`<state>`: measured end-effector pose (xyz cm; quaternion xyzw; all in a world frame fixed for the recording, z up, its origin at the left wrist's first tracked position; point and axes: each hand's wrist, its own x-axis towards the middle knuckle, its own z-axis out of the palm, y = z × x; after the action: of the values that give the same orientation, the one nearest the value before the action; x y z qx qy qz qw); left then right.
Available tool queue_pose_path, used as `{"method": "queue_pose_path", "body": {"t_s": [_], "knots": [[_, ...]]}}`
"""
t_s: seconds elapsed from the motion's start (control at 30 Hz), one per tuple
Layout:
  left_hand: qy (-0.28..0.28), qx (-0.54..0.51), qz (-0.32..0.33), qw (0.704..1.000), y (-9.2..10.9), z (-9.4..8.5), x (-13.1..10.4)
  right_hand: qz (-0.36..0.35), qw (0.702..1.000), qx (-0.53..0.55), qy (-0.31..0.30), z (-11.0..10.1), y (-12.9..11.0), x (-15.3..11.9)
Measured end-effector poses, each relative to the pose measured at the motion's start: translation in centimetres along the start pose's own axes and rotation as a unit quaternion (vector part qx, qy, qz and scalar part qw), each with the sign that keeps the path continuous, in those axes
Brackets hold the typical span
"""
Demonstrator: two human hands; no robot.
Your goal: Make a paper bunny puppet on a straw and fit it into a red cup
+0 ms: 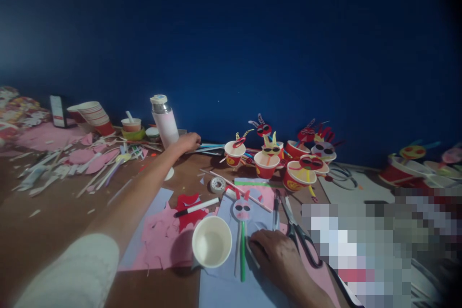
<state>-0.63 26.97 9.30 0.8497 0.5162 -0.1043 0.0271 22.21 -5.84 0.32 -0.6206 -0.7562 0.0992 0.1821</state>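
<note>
A: There's the wall, flat dark blue, filling your view across twelve o'clock, brown tabletop running below it.
B: Four o'clock is a pixelated patch; you can't make out anything in there.
A: Down at six, a flat pale-blue sheet. Over at nine, your flask, a pale cylinder with a shiny metal neck.
B: Here's your right hand at five, curled, knuckles up, its arm cut off by the bottom edge. Fingertips in shadow; I can't tell whether they're gripping.
A: Your left hand is stretched out beside the flask, fingers bent. Can't tell there either.
B: Scissors at two from your right hand, black looped handles. White cup near six, round-mouthed.
A: And the rabbit-eared figure, round white face, smooth green stem?
B: On the sheet, face at eleven from your right fingertips, stem at nine, just beside them.
A: Thin, straw-like sticks lie at three from your left fingers.
B: And a slim grey strip, partly covered by your right fingertips.
</note>
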Motion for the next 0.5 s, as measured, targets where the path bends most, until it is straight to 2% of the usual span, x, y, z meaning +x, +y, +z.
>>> {"method": "queue_pose_path", "body": {"t_s": [0.3, 0.5], "knots": [[0.015, 0.006, 0.014, 1.000, 0.9, 1.9, 0.8, -0.001, 1.000, 0.014, -0.001, 0.0, 0.1, 0.0], [0.016, 0.003, 0.011, 1.000, 0.9, 2.3, 1.5, 0.002, 1.000, 0.018, -0.002, 0.1, 0.1, 0.0]]}}
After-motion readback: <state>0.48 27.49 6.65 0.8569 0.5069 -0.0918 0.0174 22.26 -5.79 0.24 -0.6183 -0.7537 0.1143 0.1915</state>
